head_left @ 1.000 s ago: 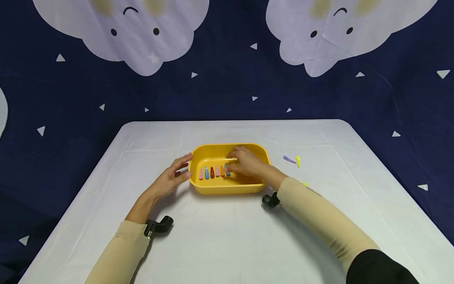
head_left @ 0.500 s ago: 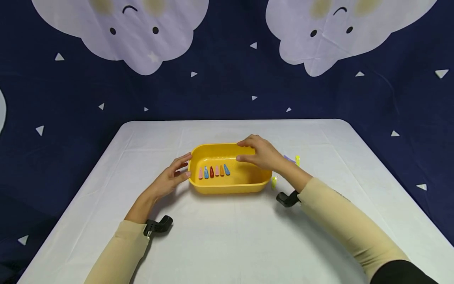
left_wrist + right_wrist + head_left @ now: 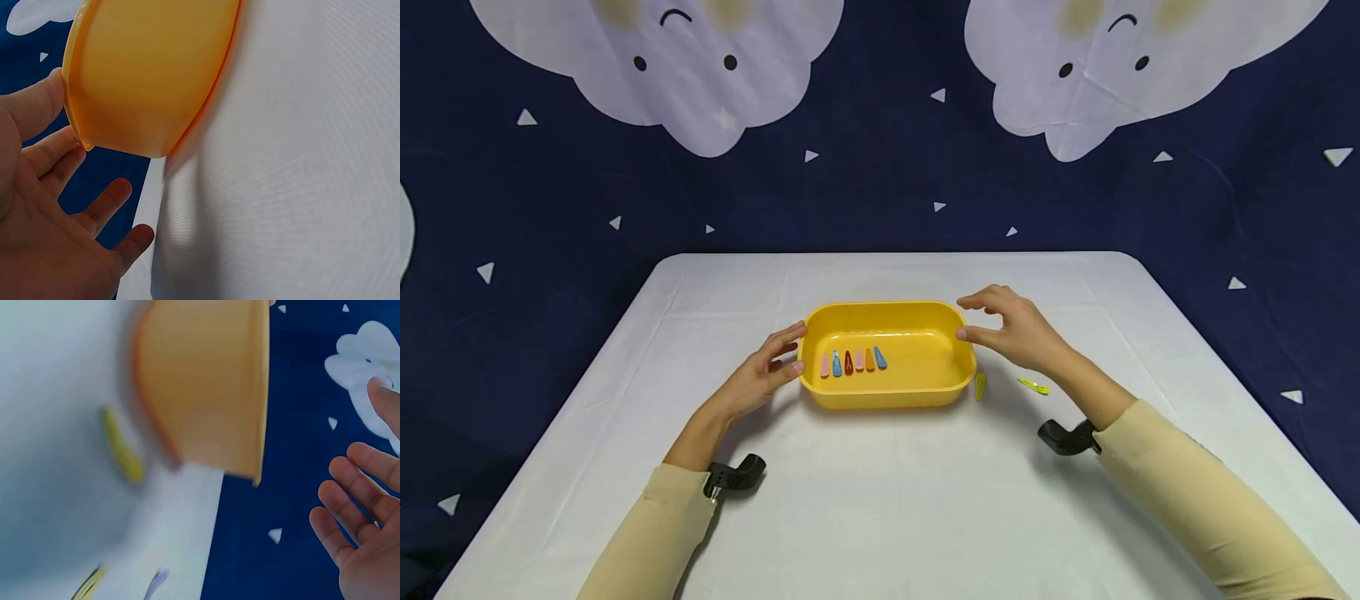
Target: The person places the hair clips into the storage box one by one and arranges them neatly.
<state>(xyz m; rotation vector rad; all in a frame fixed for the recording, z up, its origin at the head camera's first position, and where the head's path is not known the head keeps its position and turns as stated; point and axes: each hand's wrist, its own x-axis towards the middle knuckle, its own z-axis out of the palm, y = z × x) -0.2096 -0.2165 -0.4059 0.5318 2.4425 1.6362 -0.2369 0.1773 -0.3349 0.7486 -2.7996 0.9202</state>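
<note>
On the bench [image 3: 850, 500] I view the tray [image 3: 887, 400]. Six clips [image 3: 848, 362] lie in its left half; further clips [image 3: 980, 386] lie to its right.

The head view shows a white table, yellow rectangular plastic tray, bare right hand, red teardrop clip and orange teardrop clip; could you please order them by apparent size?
White table
Yellow rectangular plastic tray
Right hand
Red teardrop clip and orange teardrop clip: too alike to rank

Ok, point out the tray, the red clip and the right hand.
Tray [image 3: 887, 400]: head view, front wall.
Red clip [image 3: 848, 362]: head view, middle of the clip.
Right hand [image 3: 1019, 332]: head view, middle of the hand.
</note>
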